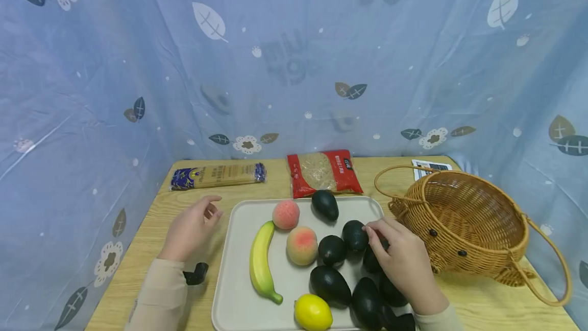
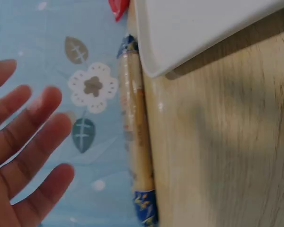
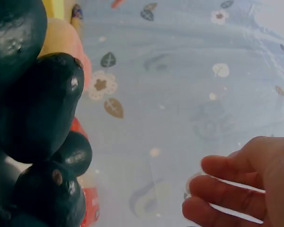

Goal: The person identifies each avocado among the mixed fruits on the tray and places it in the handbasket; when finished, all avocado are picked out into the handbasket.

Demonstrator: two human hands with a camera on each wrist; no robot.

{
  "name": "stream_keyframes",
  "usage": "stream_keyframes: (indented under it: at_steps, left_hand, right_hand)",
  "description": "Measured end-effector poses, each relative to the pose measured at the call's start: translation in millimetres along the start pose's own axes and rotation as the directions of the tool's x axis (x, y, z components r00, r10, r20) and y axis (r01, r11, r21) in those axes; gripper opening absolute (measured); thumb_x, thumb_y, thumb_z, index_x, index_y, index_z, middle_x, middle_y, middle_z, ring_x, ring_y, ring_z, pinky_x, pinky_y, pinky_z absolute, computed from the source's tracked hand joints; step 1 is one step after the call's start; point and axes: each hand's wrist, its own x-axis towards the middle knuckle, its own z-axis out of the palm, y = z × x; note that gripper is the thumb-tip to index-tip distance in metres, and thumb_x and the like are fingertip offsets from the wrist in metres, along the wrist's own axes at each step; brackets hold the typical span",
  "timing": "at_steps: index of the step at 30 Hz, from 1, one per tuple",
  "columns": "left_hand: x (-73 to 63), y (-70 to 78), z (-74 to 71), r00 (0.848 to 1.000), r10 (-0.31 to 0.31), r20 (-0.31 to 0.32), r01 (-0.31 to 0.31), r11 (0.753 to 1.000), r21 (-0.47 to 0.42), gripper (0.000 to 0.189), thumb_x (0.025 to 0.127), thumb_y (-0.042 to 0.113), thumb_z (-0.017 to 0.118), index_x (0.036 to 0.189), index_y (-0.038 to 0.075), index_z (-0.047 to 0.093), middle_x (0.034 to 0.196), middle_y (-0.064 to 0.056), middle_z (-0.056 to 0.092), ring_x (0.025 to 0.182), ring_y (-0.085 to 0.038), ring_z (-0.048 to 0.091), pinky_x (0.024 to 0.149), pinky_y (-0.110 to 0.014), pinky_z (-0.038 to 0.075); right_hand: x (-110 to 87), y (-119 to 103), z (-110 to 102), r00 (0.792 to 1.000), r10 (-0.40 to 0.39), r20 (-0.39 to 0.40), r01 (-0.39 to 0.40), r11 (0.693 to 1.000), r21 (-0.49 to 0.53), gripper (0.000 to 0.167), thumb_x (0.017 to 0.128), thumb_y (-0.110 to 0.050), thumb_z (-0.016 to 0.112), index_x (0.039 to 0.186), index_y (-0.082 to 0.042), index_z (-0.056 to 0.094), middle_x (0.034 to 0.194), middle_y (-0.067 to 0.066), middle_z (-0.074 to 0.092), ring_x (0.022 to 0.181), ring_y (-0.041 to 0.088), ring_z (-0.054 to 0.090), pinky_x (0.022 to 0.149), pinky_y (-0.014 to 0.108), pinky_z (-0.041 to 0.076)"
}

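Note:
My right hand [image 1: 401, 257] hovers over the right side of a pale tray [image 1: 239, 315], its fingers loosely bent and holding nothing. Beneath and beside it lie several dark green avocados [image 1: 329, 286]; in the right wrist view, an avocado [image 3: 40, 109] sits apart from the fingers. My left hand [image 1: 192, 228], also holding nothing, is above the table left of the tray, fingers spread in the left wrist view. On the tray's left half are a yellow banana [image 1: 262, 264] and two peaches [image 1: 301, 245]. A lemon [image 1: 313, 312] is at the front.
A wicker basket [image 1: 478, 264] with raised handles stands right of the tray, close to my right hand. Behind the tray lie a red-ended noodle bag [image 1: 323, 172] and a long spaghetti pack [image 1: 218, 175]. A patterned blue curtain [image 1: 294, 65] encloses the table.

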Motion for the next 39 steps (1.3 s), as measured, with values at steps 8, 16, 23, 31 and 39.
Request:
stream_keyframes:
  at_steps: [8, 16, 23, 31, 39]
  left_hand:
    - [14.3, -16.1, 15.2, 0.959, -0.114, 0.261, 0.150, 0.981, -0.122, 0.032, 0.109, 0.024, 0.059, 0.131, 0.002, 0.053, 0.099, -0.006, 0.067, 0.076, -0.018, 0.063, 0.068, -0.043, 0.054]
    - [14.5, -30.3, 35.5, 0.897, -0.149, 0.417, 0.262, 0.937, -0.230, 0.066, 0.110, 0.024, 0.057, 0.161, -0.005, 0.026, 0.086, -0.007, 0.064, 0.060, -0.019, 0.056, 0.059, -0.037, 0.050]
    - [7.1, -34.6, 47.3, 0.881, -0.100, 0.463, 0.233, 0.942, -0.241, 0.071, 0.108, 0.023, 0.060, 0.163, -0.005, 0.025, 0.083, -0.007, 0.055, 0.065, -0.019, 0.048, 0.057, -0.036, 0.043]
    - [13.2, -39.3, 54.4, 0.907, -0.070, 0.416, 0.166, 0.965, -0.200, 0.066, 0.107, 0.019, 0.062, 0.160, -0.005, 0.033, 0.082, -0.005, 0.053, 0.065, -0.018, 0.046, 0.059, -0.035, 0.040]
    - [15.9, -45.0, 58.9, 0.911, -0.057, 0.409, 0.167, 0.956, -0.239, 0.063, 0.108, 0.021, 0.061, 0.162, 0.002, 0.036, 0.083, -0.003, 0.053, 0.065, -0.017, 0.046, 0.059, -0.032, 0.040]
  right_hand:
    - [-17.2, 9.4, -8.3, 0.919, 0.283, 0.275, -0.281, 0.959, -0.049, 0.003, 0.095, -0.014, 0.078, 0.096, -0.016, 0.075, 0.080, -0.010, 0.062, 0.067, 0.010, 0.056, 0.058, 0.037, 0.047]
    - [-40.6, 24.0, -9.4, 0.799, 0.346, 0.492, -0.349, 0.933, -0.090, 0.021, 0.094, -0.023, 0.081, 0.113, -0.020, 0.075, 0.095, -0.006, 0.054, 0.078, 0.009, 0.054, 0.058, 0.030, 0.044]
    - [-51.8, 23.1, -10.2, 0.786, 0.349, 0.511, -0.342, 0.933, -0.112, 0.040, 0.088, -0.030, 0.087, 0.122, -0.018, 0.071, 0.109, 0.002, 0.057, 0.088, 0.017, 0.059, 0.066, 0.038, 0.052]
    - [-67.8, 30.6, -13.9, 0.836, 0.261, 0.482, -0.253, 0.964, -0.084, 0.049, 0.074, -0.033, 0.097, 0.106, -0.015, 0.065, 0.106, 0.004, 0.057, 0.097, 0.024, 0.061, 0.081, 0.049, 0.056]
    - [-68.9, 35.5, -16.6, 0.768, 0.312, 0.559, -0.356, 0.934, -0.031, 0.051, 0.076, -0.030, 0.096, 0.112, -0.015, 0.064, 0.116, 0.010, 0.060, 0.093, 0.027, 0.066, 0.077, 0.049, 0.057]
